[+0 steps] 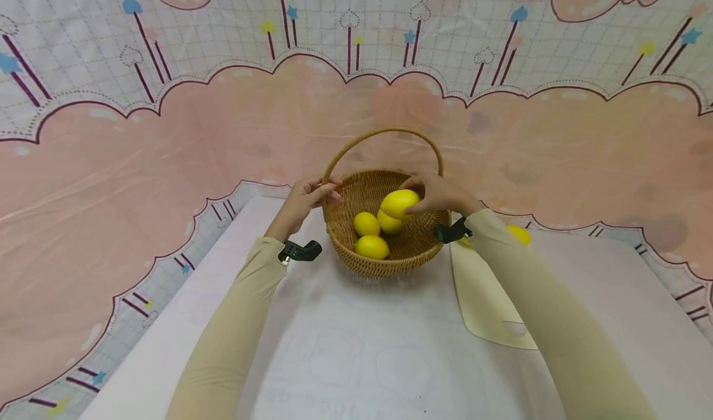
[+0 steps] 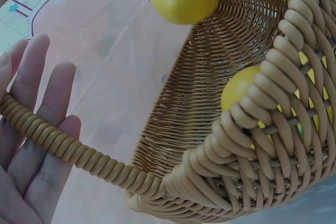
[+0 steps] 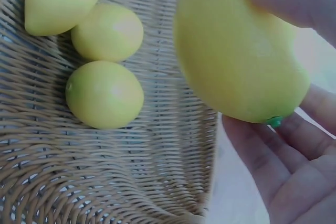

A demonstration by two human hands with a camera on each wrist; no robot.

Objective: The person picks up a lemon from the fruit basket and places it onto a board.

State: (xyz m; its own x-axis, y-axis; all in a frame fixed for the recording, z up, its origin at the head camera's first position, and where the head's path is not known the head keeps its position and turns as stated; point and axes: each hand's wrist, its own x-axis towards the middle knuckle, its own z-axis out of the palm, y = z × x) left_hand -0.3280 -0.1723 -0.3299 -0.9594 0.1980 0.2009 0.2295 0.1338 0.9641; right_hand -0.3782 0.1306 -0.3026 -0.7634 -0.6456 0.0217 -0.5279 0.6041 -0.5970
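Observation:
A wicker basket [image 1: 384, 268] with a tall arched handle [image 1: 384, 130] stands on the table. My left hand [image 1: 305, 202] is at the left foot of the handle; in the left wrist view its fingers [image 2: 55, 95] stretch out behind the wrapped handle, fairly straight. Over the basket, my right hand [image 1: 442, 194] grips a yellow lemon [image 1: 398, 204] between thumb and fingers. A small green stem nub shows on that lemon [image 3: 241, 51] in the right wrist view. Three more lemons lie inside the basket, one near the front wall [image 1: 372, 247].
A cream cutting board [image 1: 484, 299] with a handle slot lies right of the basket, partly beneath my right sleeve. Another yellow fruit [image 1: 519, 234] shows beyond that sleeve. The table [image 1: 345, 346] has a white cover, and a pink patterned cloth [image 1: 250, 135] hangs behind.

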